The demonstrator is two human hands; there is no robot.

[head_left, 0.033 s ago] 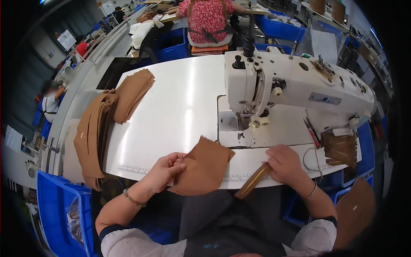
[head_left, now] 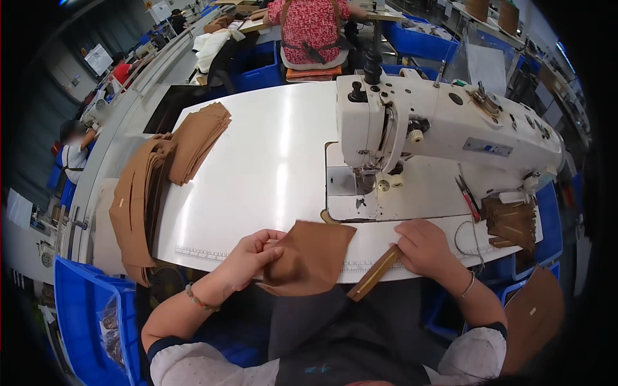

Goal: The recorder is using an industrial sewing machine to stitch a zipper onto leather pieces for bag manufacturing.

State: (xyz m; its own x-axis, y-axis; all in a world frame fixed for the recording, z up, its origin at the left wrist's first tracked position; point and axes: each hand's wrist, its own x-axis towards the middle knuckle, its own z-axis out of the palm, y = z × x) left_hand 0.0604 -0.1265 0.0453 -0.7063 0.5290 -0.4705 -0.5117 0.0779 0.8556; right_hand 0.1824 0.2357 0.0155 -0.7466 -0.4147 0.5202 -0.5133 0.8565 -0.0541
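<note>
My left hand point(head_left: 256, 257) pinches the left edge of a flat brown fabric piece point(head_left: 315, 254), which hangs bent over the front edge of the white sewing table point(head_left: 244, 186). A short brown zipper point(head_left: 373, 275) with a gold-coloured middle line slants down from the closed fingers of my right hand point(head_left: 421, 246). Fabric and zipper are apart. Beyond them stands a white sewing machine point(head_left: 444, 122), its needle and presser foot above the metal plate point(head_left: 344, 181). A small tan piece point(head_left: 329, 219) shows behind the fabric's upper edge.
Stacks of brown fabric pieces point(head_left: 138, 206) lie at the table's left. On the right are red-handled snips point(head_left: 468, 198), a loose cord point(head_left: 465, 241) and a pile of brown zippers point(head_left: 510, 222). A blue bin point(head_left: 90, 309) stands lower left. A person point(head_left: 312, 32) sits beyond the table.
The fabric piece has dropped at its top edge and turned in my left hand, uncovering the tan piece behind it. My right hand has shifted slightly left with the zipper.
</note>
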